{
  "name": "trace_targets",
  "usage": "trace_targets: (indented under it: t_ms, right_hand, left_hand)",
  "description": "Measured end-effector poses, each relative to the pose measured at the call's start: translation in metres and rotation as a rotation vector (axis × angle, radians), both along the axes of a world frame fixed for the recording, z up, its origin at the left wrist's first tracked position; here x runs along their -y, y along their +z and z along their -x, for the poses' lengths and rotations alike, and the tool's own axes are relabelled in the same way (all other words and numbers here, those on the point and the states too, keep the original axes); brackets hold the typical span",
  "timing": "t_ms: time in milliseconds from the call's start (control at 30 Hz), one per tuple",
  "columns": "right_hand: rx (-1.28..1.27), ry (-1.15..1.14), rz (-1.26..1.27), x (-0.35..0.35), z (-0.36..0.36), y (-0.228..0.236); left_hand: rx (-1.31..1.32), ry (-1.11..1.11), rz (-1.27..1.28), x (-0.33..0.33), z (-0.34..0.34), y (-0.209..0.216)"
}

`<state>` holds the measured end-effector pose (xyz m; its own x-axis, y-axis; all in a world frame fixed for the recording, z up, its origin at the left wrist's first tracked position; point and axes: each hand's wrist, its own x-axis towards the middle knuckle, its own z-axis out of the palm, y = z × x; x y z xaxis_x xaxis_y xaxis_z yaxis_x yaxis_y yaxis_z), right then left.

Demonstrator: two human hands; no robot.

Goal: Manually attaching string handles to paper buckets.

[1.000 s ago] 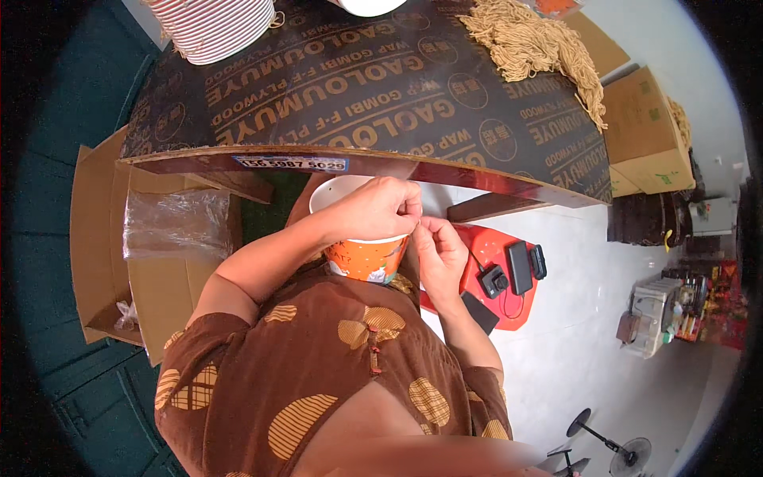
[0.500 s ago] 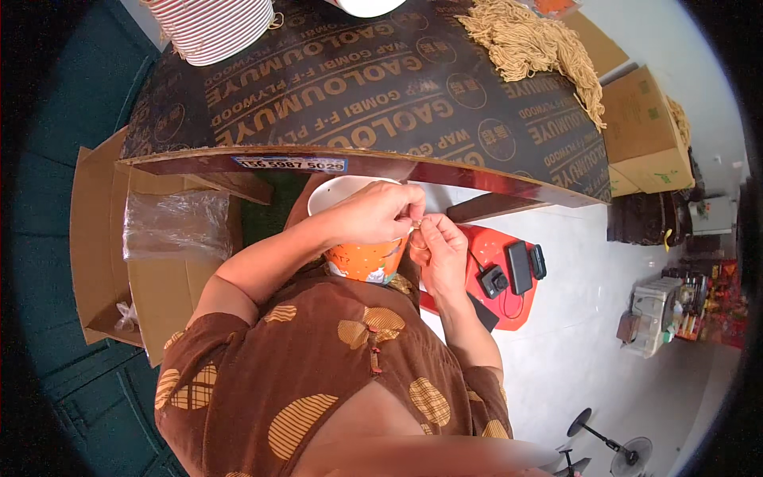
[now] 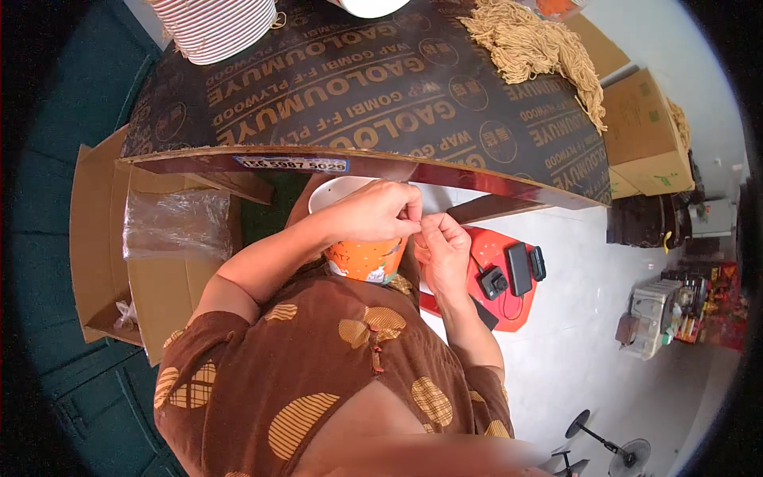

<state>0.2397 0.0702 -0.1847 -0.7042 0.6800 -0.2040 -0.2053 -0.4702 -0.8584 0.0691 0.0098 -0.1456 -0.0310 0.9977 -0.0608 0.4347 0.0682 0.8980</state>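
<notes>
An orange printed paper bucket point(image 3: 364, 261) with a white inside stands upright in my lap, just below the table edge. My left hand point(image 3: 383, 211) reaches across its rim, fingertips pinched together at the right side of the bucket. Facing it, my right hand point(image 3: 442, 243) is closed in a pinch too, and the fingertips of both hands meet. Whatever lies between them is too small to make out. Part of the bucket's rim and right side is hidden behind my hands.
Ahead is a dark printed plywood table point(image 3: 334, 95), with a stack of white buckets point(image 3: 218, 28) and a heap of tan cords point(image 3: 540, 48) on it. Cardboard boxes stand left point(image 3: 171, 294) and right point(image 3: 648, 131). A red stool point(image 3: 469, 258) carries a small camera point(image 3: 493, 281) and black devices.
My fingertips have shifted slightly, and my right hand has turned a little and risen from the bucket's side. The bucket stays in place.
</notes>
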Motion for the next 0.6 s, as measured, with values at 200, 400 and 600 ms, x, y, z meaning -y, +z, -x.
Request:
trace_targets:
  t_ms: [200, 400, 600]
  right_hand:
    - [0.071, 0.053, -0.078, -0.003, -0.002, 0.006]
    - [0.23, 0.071, -0.437, -0.01, -0.011, 0.005]
    - [0.345, 0.038, -0.926, -0.02, -0.021, 0.01]
  left_hand:
    - [0.035, 0.008, -0.054, -0.002, 0.002, -0.007]
    - [0.526, 0.026, 0.252, -0.004, 0.008, -0.015]
    - [0.56, 0.061, 0.291, -0.002, 0.006, -0.005]
